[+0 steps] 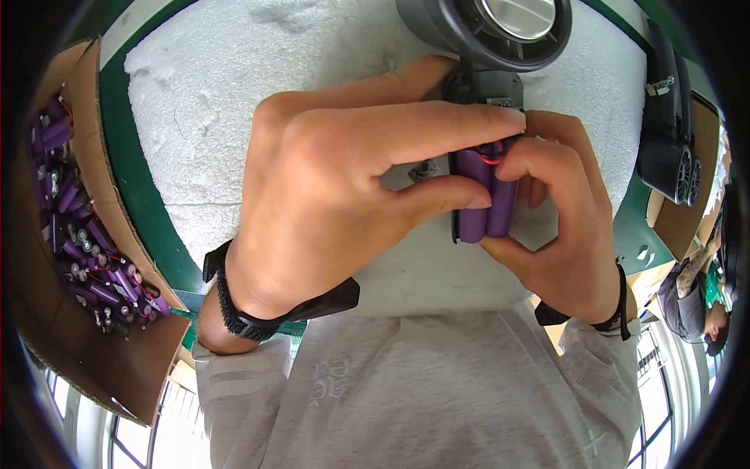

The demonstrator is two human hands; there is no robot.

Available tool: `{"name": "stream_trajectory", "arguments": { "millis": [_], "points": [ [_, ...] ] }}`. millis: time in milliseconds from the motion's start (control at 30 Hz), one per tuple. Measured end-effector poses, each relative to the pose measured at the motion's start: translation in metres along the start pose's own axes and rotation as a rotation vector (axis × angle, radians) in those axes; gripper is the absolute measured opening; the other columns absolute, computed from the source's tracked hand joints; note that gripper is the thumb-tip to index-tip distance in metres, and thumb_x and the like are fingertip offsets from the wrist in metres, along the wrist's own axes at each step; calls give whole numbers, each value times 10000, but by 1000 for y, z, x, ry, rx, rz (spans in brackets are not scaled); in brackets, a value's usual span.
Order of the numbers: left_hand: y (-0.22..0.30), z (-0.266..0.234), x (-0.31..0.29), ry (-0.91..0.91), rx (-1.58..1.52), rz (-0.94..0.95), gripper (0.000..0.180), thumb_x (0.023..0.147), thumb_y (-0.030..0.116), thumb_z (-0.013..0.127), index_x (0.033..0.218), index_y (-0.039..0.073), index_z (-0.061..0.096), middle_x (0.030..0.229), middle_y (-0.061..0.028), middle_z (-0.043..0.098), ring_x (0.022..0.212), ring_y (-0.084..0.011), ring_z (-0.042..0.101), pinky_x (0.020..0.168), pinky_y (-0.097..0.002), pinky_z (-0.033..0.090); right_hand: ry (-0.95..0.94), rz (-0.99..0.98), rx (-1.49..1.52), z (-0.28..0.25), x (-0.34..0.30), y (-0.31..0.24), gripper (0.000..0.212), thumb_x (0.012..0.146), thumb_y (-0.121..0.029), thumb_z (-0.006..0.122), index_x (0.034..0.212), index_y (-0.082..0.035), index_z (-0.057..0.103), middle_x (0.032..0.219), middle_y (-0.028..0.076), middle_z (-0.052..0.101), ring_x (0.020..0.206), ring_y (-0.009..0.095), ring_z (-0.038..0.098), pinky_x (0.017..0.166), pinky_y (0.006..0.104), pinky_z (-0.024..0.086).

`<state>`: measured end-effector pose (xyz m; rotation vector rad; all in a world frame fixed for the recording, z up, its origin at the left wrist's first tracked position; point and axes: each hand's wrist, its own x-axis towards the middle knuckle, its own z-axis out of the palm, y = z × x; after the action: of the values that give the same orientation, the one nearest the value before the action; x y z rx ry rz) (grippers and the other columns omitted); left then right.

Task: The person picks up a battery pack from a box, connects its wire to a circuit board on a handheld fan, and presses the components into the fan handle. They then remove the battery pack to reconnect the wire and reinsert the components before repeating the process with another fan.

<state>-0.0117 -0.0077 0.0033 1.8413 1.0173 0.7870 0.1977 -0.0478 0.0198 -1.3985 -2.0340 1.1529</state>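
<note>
A black device [457, 35] with a round, ringed head and a silver disc lies in front of me, its handle toward me. In the handle sits a purple battery pack [472, 223] of two cells side by side, with a red wire [492, 157] looped at its far end. My left hand [324, 168] grips the device: its index finger lies across the handle and its thumb presses on the left cell. My right hand [566, 199] curls around the pack's right side, thumb at the near end, index finger by the wire. The left hand's other fingertips are hidden.
A white foam sheet [183, 94] covers the green bench [129, 168]. On the left, a cardboard box [129, 258] holds many purple battery packs. Black device bodies [664, 148] lie on the far right beside another cardboard box [687, 187]. A person [691, 301] is at the right edge.
</note>
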Motion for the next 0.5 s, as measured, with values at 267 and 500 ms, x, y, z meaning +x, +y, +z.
{"name": "stream_trajectory", "arguments": {
  "millis": [267, 500],
  "points": [
    [3, -4, 0, -59, -11, -68, 542, 539, -4, 870, 1059, 41, 727, 1084, -124, 692, 831, -145, 656, 657, -233, 516, -110, -157, 58, -17, 3, 17, 676, 550, -87, 889, 1155, -69, 586, 1194, 146, 540, 833, 183, 598, 678, 288, 487],
    [4, -1, -1, -17, -16, -79, 533, 554, -14, 861, 1065, 55, 727, 1064, -118, 694, 817, -136, 651, 641, -230, 505, -51, -139, 64, -11, 1, 14, 627, 578, -51, 872, 1141, -56, 595, 1168, 150, 553, 802, 177, 609, 669, 280, 500]
  ]
}}
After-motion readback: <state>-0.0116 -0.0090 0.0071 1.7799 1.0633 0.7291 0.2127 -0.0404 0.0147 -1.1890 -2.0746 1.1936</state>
